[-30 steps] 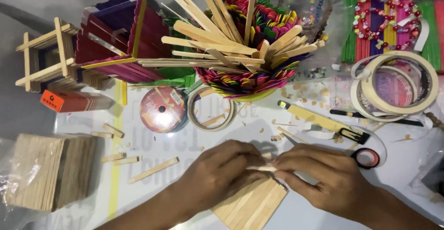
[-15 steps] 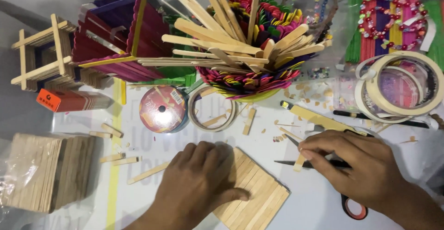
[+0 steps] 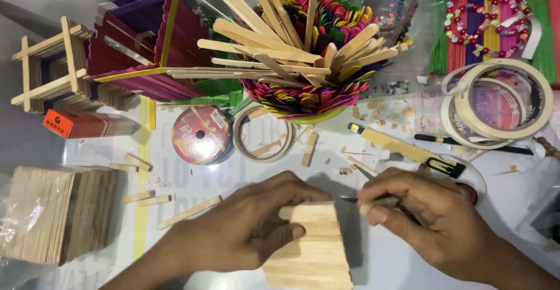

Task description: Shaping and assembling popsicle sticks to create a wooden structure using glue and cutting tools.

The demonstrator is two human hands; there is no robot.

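Far side: stick-filled basket (image 3: 303, 62), tape rolls (image 3: 501, 100) and ribbon spool (image 3: 201, 134) crowd it.
Left: stick stack (image 3: 55, 214) blocks.
Open tabletop (image 3: 385, 261): between the hands (narrow).

A wooden panel (image 3: 312, 246) lies between both hands, stick bundle (image 3: 55, 214) far left.
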